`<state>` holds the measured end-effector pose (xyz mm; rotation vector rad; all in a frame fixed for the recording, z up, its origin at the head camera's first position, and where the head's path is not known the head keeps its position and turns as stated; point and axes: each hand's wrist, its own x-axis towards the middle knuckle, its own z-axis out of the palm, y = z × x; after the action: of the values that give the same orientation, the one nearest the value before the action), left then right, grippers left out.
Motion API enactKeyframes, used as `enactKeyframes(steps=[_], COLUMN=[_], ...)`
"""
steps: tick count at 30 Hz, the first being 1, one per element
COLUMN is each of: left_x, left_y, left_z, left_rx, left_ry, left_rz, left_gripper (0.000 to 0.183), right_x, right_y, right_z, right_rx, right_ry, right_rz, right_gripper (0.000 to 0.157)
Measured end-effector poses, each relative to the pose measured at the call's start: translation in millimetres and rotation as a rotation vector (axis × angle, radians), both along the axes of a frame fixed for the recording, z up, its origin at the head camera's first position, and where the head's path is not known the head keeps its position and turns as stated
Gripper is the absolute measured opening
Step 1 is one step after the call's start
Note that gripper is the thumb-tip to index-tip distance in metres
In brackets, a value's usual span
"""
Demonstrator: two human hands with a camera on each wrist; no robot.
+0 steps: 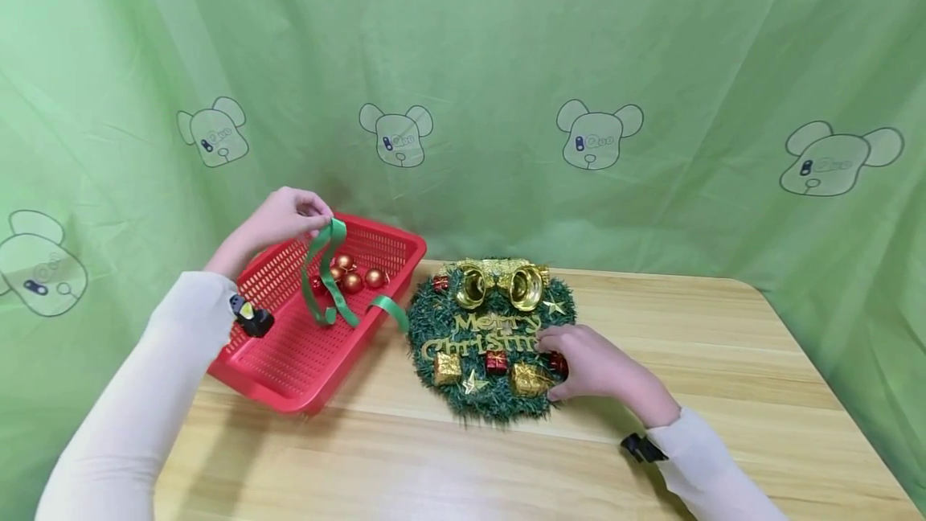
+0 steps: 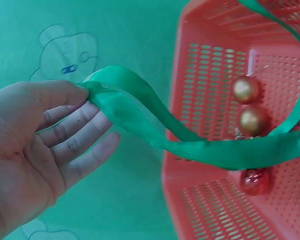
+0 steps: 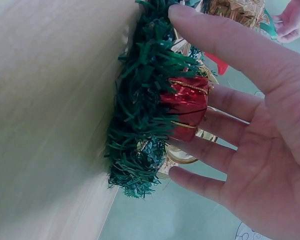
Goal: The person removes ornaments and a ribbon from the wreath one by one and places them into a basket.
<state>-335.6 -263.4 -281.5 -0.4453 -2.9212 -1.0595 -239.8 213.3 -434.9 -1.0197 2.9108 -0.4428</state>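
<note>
Over the red plastic basket, my left hand pinches a green ribbon between thumb and index finger, the other fingers loosely extended. The ribbon hangs in loops into the basket, and a piece of green ribbon lies over its right rim. My right hand is at the right edge of a green tinsel wreath. Its thumb touches the tinsel while its fairly straight fingers reach past a small red drum ornament. Gold bells, gold "Merry Christmas" lettering and small gift boxes decorate the wreath.
Several shiny gold and red baubles lie in the basket. Basket and wreath stand side by side on a light wooden table. A green curtain with printed bear heads hangs behind and around the table.
</note>
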Motion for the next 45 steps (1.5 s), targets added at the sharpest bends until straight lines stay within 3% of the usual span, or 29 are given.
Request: enactKeyframes(steps=[5,9,14,18,22,27,34,39,45], left_x=[1.0,-0.1,-1.6,5.0,14.9,24.7,32.3,36.2,41.9], left_y=[6.9,-3.3,-39.7,-68.8,-87.6,-100.4,-104.5,-103.0,-96.3], left_z=[-6.6,0.7,18.1,35.0,56.2,89.9,134.4,152.2,167.3], left_rx=[0.001,0.08,0.365,0.679,0.969,1.207,1.347,1.364,1.364], left_ry=[-0.029,0.038,0.116,0.102,0.094,0.156,0.32,0.422,0.475], left_rz=[-0.033,0.073,0.306,0.46,0.563,0.651,0.693,0.695,0.622], left_gripper=[0.021,0.023,0.028,0.017,0.019,0.017,0.017,0.016,0.013], right_x=[-0.2,0.2,0.7,1.8,2.9,3.6,2.9,1.6,0.7], right_y=[0.0,0.2,-0.1,0.2,-0.3,-1.1,-0.9,-0.7,-1.4], right_z=[0.0,0.3,0.5,0.6,1.3,2.4,1.9,0.0,-2.2], right_rx=[0.0,0.002,-0.001,-0.001,-0.004,-0.004,-0.013,-0.013,-0.008], right_ry=[0.006,0.005,0.004,0.002,-0.001,0.001,0.003,0.001,0.004], right_rz=[0.005,0.002,0.002,-0.001,-0.002,0.0,0.002,0.005,0.013], right_gripper=[0.065,0.065,0.065,0.065,0.064,0.064,0.063,0.064,0.065])
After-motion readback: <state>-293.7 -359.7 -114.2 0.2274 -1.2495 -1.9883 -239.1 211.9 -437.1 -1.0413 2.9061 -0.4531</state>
